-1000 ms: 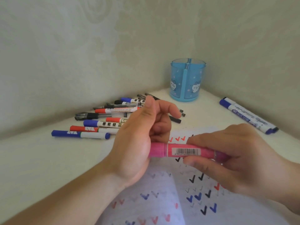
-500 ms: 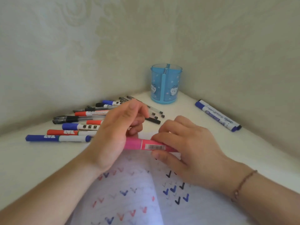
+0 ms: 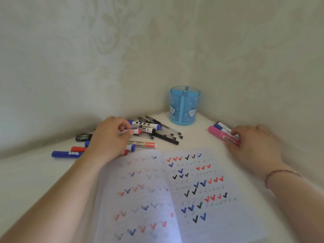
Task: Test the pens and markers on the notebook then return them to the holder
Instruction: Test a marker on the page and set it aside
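Note:
An open notebook (image 3: 175, 190) covered in red, blue and black tick marks lies in front of me. My left hand (image 3: 108, 137) rests on the pile of pens and markers (image 3: 149, 130) at the left, its fingers pinched on a clear pen with a red end (image 3: 135, 132). My right hand (image 3: 252, 144) lies at the right, its fingers on a pink marker (image 3: 220, 135) that rests on the table beside two blue-capped markers (image 3: 221, 128). The blue transparent holder (image 3: 184, 106) stands in the corner with nothing in it.
The white table (image 3: 35, 181) fits into a corner between two patterned walls (image 3: 70, 67). A blue-capped marker (image 3: 64, 153) and a red-capped one (image 3: 78, 149) lie left of my left wrist. A thin bracelet (image 3: 278, 173) is on my right wrist.
Both hands held the pink marker over the notebook. The right hand has carried it right and laid it by the blue markers; the left hand has moved back to the pile and pinched a pen.

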The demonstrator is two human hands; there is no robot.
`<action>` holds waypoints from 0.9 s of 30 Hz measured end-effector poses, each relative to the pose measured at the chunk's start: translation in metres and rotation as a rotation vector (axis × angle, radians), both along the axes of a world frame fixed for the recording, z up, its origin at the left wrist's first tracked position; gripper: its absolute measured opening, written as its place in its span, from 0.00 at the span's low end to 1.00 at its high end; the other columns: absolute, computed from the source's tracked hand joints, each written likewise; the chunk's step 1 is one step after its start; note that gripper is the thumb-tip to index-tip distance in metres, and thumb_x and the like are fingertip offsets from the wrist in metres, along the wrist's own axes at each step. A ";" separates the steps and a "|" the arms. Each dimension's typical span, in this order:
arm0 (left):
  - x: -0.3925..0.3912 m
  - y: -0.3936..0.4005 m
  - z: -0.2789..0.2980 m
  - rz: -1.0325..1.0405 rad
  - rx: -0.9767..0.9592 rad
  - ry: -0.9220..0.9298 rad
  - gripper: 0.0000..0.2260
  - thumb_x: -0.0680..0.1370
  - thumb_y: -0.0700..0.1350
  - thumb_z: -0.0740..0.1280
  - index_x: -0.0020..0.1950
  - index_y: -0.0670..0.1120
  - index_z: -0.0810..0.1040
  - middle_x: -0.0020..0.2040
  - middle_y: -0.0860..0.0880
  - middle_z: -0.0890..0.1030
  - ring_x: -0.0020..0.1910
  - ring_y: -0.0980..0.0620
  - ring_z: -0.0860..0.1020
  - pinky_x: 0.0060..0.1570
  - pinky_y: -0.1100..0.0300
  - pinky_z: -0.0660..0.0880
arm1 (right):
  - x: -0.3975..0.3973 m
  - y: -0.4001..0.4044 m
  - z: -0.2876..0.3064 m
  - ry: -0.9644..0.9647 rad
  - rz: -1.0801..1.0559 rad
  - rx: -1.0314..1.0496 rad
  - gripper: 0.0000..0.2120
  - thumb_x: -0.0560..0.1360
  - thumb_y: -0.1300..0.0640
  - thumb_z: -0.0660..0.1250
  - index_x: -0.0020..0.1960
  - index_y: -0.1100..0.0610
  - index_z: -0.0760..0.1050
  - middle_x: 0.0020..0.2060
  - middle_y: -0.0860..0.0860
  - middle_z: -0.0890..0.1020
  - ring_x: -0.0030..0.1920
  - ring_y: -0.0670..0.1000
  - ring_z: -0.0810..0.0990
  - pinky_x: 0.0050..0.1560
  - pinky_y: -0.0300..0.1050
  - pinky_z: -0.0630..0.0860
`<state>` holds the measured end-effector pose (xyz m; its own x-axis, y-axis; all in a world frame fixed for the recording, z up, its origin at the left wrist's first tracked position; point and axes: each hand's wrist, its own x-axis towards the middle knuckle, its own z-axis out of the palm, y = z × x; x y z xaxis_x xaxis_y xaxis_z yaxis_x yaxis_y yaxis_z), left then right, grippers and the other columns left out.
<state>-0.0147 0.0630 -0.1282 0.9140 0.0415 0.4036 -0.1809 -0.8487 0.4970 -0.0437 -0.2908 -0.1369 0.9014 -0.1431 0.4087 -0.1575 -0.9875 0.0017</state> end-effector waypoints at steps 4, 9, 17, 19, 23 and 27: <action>0.000 0.002 0.000 0.042 -0.045 -0.012 0.02 0.76 0.46 0.69 0.45 0.53 0.79 0.43 0.53 0.75 0.44 0.53 0.73 0.44 0.58 0.67 | 0.000 0.004 -0.003 0.013 -0.013 0.011 0.18 0.72 0.43 0.65 0.59 0.47 0.75 0.52 0.47 0.81 0.55 0.55 0.74 0.50 0.46 0.73; -0.001 -0.003 0.001 0.009 -0.054 -0.025 0.03 0.77 0.46 0.68 0.44 0.54 0.78 0.43 0.54 0.75 0.45 0.54 0.73 0.44 0.60 0.65 | 0.002 0.013 0.001 0.040 0.005 -0.012 0.20 0.72 0.41 0.64 0.61 0.46 0.74 0.52 0.47 0.80 0.55 0.53 0.73 0.50 0.47 0.74; 0.003 0.003 0.005 0.055 -0.142 -0.125 0.03 0.77 0.45 0.67 0.45 0.51 0.79 0.41 0.54 0.76 0.42 0.56 0.74 0.40 0.64 0.67 | 0.030 0.092 0.035 0.201 0.365 0.060 0.20 0.76 0.36 0.59 0.62 0.44 0.73 0.48 0.42 0.76 0.50 0.47 0.74 0.45 0.44 0.73; 0.002 0.004 0.005 0.054 -0.137 -0.140 0.03 0.77 0.45 0.67 0.45 0.51 0.79 0.41 0.53 0.76 0.43 0.54 0.74 0.43 0.59 0.70 | 0.046 0.123 0.039 0.262 0.446 0.151 0.22 0.76 0.35 0.58 0.63 0.46 0.74 0.49 0.43 0.78 0.48 0.46 0.76 0.48 0.45 0.77; 0.001 0.002 0.004 0.020 -0.118 -0.124 0.03 0.77 0.45 0.66 0.44 0.52 0.79 0.41 0.53 0.76 0.43 0.55 0.74 0.44 0.59 0.70 | 0.074 0.160 0.031 0.299 0.439 0.168 0.22 0.77 0.36 0.57 0.61 0.48 0.77 0.51 0.47 0.81 0.50 0.49 0.79 0.50 0.49 0.79; 0.004 0.004 0.003 0.011 -0.129 -0.105 0.03 0.77 0.46 0.67 0.45 0.52 0.79 0.41 0.53 0.76 0.42 0.57 0.74 0.39 0.67 0.66 | 0.086 0.163 0.017 0.285 0.407 0.279 0.18 0.77 0.37 0.60 0.51 0.49 0.80 0.45 0.48 0.82 0.45 0.49 0.79 0.48 0.49 0.79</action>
